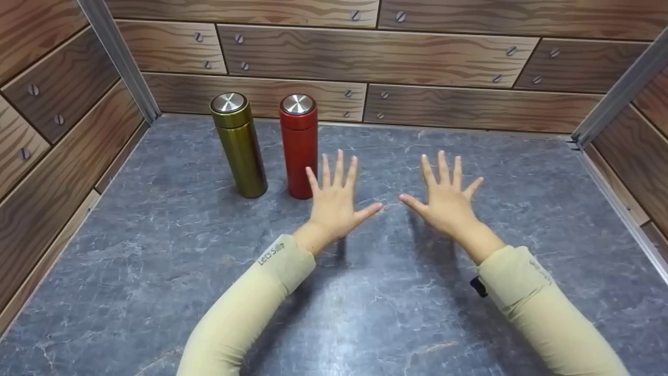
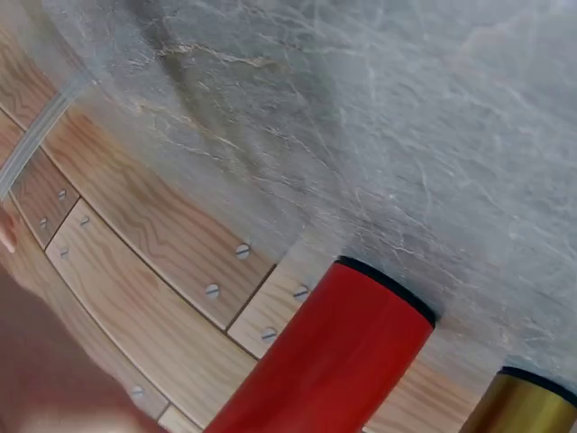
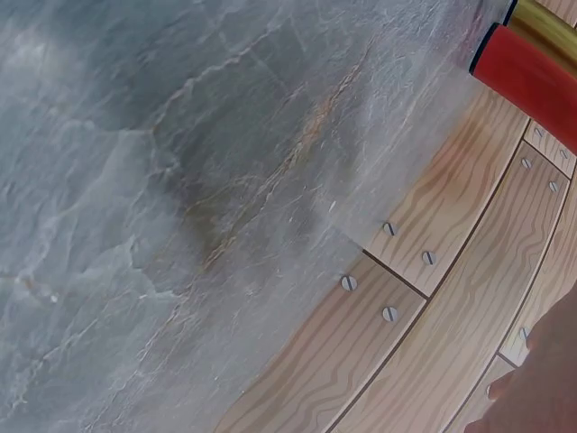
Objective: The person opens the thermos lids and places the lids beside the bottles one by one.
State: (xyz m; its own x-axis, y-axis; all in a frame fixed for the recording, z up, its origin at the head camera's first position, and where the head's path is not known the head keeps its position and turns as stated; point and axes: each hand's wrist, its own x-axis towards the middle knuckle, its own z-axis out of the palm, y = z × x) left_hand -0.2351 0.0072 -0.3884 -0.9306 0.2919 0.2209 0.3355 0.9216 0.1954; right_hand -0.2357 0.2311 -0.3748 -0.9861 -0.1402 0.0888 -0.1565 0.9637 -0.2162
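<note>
Both hands are held out over the table with fingers spread, and neither grips anything. My left hand (image 1: 334, 206) is close to a red thermos flask (image 1: 299, 151); its little finger overlaps the flask's lower right side in the head view. Left of that stands a gold-green thermos flask (image 1: 241, 149), upright like the red one, each with a shiny steel-topped lid. Farther right, my right hand (image 1: 449, 206) hangs above bare table, its thumb pointing toward the left thumb. The left wrist view shows the red flask (image 2: 334, 352) and part of the gold-green flask (image 2: 523, 406).
The table (image 1: 365, 308) has a grey marbled top. A wood-plank patterned wall (image 1: 334, 55) stands behind the flasks, with similar panels at left and right. Metal corner posts (image 1: 122, 62) join the walls. A small black object (image 1: 478, 287) sits at the right cuff.
</note>
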